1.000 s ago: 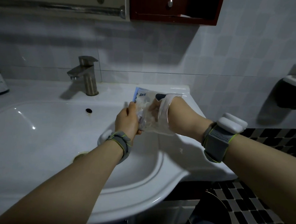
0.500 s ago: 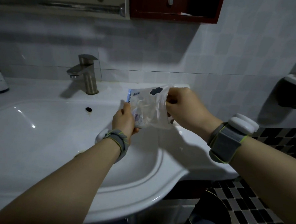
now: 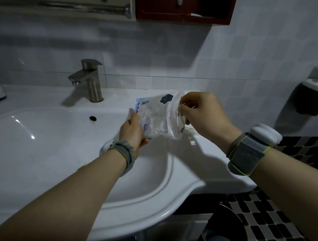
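A clear plastic bag [image 3: 160, 116] with blue print and several small white pieces inside hangs above the right side of the white sink [image 3: 150, 202]. My left hand [image 3: 132, 133] grips the bag's lower left corner. At the bag's open right edge, my right hand [image 3: 204, 113] pinches a thin white floss pick [image 3: 183, 103] between thumb and fingertips, just outside the opening. Both wrists wear grey bands with white modules.
A steel faucet [image 3: 90, 80] stands at the back of the sink. A dark red cabinet [image 3: 184, 7] and a metal bar [image 3: 59, 4] hang overhead. A wall holder [image 3: 314, 97] is at right, a dark bin [image 3: 226, 230] on the checkered floor below.
My right hand was inside the bag, then drew back out through the opening and now holds a small white pick. The left hand shifted the bag slightly left.
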### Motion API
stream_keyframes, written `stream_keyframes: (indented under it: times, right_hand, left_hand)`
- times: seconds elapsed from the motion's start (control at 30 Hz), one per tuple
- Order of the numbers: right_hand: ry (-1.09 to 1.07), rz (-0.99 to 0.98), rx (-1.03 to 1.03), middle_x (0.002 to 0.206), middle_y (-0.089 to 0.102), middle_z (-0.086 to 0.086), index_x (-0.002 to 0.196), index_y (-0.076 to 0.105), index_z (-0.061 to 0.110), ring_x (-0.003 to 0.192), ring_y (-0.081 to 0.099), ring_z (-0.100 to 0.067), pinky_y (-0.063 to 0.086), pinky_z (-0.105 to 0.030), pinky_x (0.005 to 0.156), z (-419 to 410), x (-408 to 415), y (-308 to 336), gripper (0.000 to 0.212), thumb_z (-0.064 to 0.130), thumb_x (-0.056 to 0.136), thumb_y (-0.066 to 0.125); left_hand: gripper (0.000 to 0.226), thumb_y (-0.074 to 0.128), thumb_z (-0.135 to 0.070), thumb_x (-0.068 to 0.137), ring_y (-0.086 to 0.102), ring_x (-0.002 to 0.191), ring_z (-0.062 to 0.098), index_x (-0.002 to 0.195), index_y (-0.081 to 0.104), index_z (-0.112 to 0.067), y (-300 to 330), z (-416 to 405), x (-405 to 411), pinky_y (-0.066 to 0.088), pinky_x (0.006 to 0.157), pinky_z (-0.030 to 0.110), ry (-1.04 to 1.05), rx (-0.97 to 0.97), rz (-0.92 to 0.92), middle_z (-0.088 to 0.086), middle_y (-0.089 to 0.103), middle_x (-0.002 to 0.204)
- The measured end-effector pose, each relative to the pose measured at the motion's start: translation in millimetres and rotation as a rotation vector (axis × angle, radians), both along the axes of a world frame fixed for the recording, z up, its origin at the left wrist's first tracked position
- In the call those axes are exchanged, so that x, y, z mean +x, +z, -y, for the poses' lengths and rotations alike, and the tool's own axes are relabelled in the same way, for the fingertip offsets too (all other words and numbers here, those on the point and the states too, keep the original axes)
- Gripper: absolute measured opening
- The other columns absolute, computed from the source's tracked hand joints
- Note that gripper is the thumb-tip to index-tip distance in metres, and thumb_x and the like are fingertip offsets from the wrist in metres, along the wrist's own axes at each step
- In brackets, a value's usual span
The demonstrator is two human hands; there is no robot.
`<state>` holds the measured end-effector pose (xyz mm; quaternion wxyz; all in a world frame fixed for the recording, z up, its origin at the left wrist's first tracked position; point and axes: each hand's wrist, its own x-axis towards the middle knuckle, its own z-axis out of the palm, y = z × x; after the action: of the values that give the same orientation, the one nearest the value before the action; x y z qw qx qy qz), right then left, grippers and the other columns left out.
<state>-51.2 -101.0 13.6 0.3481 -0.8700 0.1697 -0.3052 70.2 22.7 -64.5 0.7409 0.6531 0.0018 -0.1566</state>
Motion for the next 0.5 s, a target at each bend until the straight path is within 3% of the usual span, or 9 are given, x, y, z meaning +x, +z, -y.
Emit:
stream_keyframes:
  times: [0.17,0.33,0.5]
  right_hand:
    - [-0.026,0.038,0.127,0.063,0.069,-0.004,0.081,0.070,0.015,0.040,0.055,-0.008,0.041,-0.017,0.046,2,0,4,0.017,0.004,0.079,0.057]
    - [0.008,0.031,0.262,0.067,0.069,-0.021,0.076,0.070,0.011,0.051,0.052,-0.025,0.042,-0.030,0.050,9,-4,10,0.015,0.001,0.076,0.059]
    - [0.016,0.040,0.316,0.069,0.069,-0.018,0.081,0.070,0.006,0.048,0.052,-0.018,0.042,-0.026,0.046,16,-12,12,0.012,-0.001,0.080,0.060]
  left_hand:
    - [0.045,0.038,-0.054,0.100,0.063,0.062,0.014,0.109,0.065,-0.019,0,-1,2,0.047,0.043,0.020,0.010,0.002,-0.016,-0.001,0.069,0.087]
    - [0.045,0.036,-0.050,0.101,0.062,0.060,0.016,0.112,0.065,-0.017,-2,-3,5,0.047,0.042,0.019,0.019,-0.010,-0.033,0.002,0.068,0.088]
    - [0.043,0.036,-0.048,0.102,0.062,0.060,0.016,0.112,0.063,-0.017,-3,-2,5,0.047,0.040,0.018,0.023,-0.010,-0.040,0.002,0.068,0.087]
